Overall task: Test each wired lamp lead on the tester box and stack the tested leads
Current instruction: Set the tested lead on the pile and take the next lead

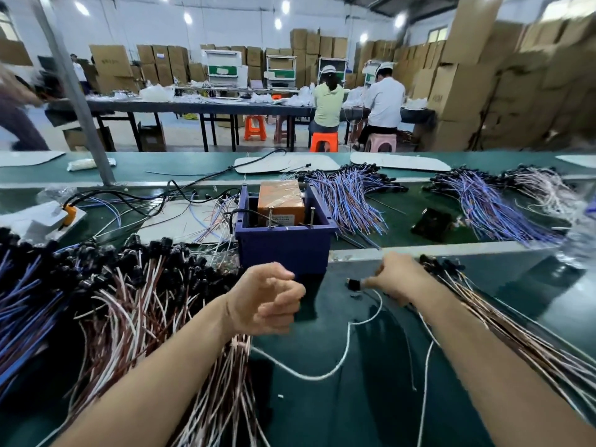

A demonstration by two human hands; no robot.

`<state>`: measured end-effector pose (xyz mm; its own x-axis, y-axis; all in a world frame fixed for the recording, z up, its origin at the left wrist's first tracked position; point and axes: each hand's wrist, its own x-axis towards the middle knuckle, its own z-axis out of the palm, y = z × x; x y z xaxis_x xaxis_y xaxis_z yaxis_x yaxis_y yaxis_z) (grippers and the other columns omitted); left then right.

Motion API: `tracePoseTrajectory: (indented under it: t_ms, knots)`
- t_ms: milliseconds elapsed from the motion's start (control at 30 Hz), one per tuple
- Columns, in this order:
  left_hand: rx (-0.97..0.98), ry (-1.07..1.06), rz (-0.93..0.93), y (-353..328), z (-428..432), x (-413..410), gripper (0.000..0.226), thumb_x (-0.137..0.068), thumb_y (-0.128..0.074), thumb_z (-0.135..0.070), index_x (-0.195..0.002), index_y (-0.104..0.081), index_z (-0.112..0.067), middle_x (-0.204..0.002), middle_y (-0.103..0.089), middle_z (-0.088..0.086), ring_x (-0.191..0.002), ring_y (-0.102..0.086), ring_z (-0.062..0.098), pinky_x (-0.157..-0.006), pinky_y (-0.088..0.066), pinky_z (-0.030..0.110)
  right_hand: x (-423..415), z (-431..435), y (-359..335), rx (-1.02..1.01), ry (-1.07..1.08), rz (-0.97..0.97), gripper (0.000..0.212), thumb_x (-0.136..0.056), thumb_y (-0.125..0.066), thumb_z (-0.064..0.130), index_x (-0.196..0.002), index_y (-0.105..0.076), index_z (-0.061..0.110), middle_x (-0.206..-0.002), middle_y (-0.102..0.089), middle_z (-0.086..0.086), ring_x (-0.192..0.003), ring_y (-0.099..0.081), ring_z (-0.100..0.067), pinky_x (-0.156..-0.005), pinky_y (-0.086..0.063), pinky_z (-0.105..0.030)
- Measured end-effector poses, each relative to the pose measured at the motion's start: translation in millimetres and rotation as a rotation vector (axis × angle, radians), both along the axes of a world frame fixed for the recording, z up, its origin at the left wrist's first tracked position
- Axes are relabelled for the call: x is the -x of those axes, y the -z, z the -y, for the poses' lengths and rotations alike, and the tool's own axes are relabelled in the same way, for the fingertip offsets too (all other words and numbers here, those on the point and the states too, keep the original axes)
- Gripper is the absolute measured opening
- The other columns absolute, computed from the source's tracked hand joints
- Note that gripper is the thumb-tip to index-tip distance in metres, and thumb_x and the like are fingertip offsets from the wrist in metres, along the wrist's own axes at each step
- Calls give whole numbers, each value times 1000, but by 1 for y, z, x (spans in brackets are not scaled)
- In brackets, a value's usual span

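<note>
While right hand [400,279] pinches lamp lead [354,284] by black end | left hand [267,300] fisted, empty | green bench [354,414] | cartons [464,91] stacked behind

The hall has pale walls [135,24] and a bluish floor [180,127], with round ceiling lights [188,17] glowing at 12 o'clock and a window [438,34] at 1 o'clock. Stacks of cardboard boxes [467,91] stand from 11 to 3 o'clock. Before them, at 12 o'clock, is a long dark table [193,107] with orange stools [255,127] beside it.
</note>
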<state>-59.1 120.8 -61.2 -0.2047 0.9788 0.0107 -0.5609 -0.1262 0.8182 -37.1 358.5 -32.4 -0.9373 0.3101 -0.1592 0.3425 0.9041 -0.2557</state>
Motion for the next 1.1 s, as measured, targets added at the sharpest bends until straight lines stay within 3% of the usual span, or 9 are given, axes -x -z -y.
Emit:
tracePoseTrajectory:
  t_ms: [100, 233, 333, 400, 567, 700, 867, 1000, 1100]
  knots:
    - [320, -140, -285, -2, -8, -10, 19, -78, -56, -31, -69, -64, -16, -57, -57, -3, -45, -48, 8, -45, -40, 17, -6, 12, 22, -41, -52, -59, 32, -83, -68, 36, -102, -60, 10, -105, -65, -13, -97, -63, -28, -75, -46, -30]
    - [595, -458, -653, 9, -41, -32, 13, -90, -52, -9, -93, -64, -14, -85, -70, -3, -77, -66, 14, -72, -56, 29, -11, 14, 41, -193, -42, -118, 28, -93, -52, 19, -118, -46, 9, -120, -58, -14, -111, -58, -33, -84, -47, -36]
    - [810, -546, -1138, 16, -69, -40, 38, -91, -56, -13, -129, -54, -14, -127, -60, 4, -117, -56, 16, -103, -41, 27, -10, 6, 48, -223, -32, -161, 28, -94, -48, 15, -121, -41, 11, -121, -55, -12, -111, -58, -34, -83, -47, -38]
    - [859, -578, -1275, 18, -88, -45, 50, -93, -54, -18, -141, -43, -12, -141, -48, 10, -129, -45, 22, -106, -33, 24, -9, 0, 48, -211, -32, -177, 30, -94, -47, 15, -123, -41, 12, -122, -53, -11, -112, -57, -34, -86, -47, -38]
    - [884, -796, -1267, 29, -116, -56, 27, -87, -50, -7, -106, -69, -6, -111, -68, 14, -108, -59, 29, -90, -42, 28, -12, -18, 49, -86, -36, -173, 19, -92, -52, 17, -109, -59, 11, -119, -58, -12, -110, -58, -31, -88, -49, -35]
    - [949, -995, -1219, 38, -106, -35, 24, -88, -56, -7, -112, -58, -6, -116, -58, 13, -108, -54, 26, -94, -40, 30, -18, -32, 54, 20, -30, -191, 12, -88, -61, 20, -99, -66, 17, -113, -64, -8, -103, -61, -27, -82, -46, -30]
    - [940, -992, -1242, 48, -114, -18, 43, -88, -64, -12, -130, -53, -9, -123, -54, 10, -114, -52, 24, -99, -37, 27, -19, -39, 54, 73, -39, -174, 13, -87, -66, 23, -99, -69, 18, -111, -66, -8, -102, -61, -25, -79, -44, -26]
    - [906, -1001, -1287, 49, -123, -11, 17, -86, -66, -10, -102, -71, -12, -105, -60, 8, -100, -59, 24, -90, -43, 29, -23, -45, 50, 55, -48, -146, 8, -86, -67, 21, -93, -69, 20, -109, -67, -7, -102, -61, -25, -80, -44, -26]
    - [914, -1008, -1295, 49, -121, -9, 10, -86, -67, -12, -95, -72, -11, -100, -61, 9, -94, -60, 25, -87, -45, 31, -31, -59, 42, -39, -44, -66, 8, -87, -63, 16, -87, -62, 23, -109, -65, -9, -101, -61, -26, -82, -46, -28]
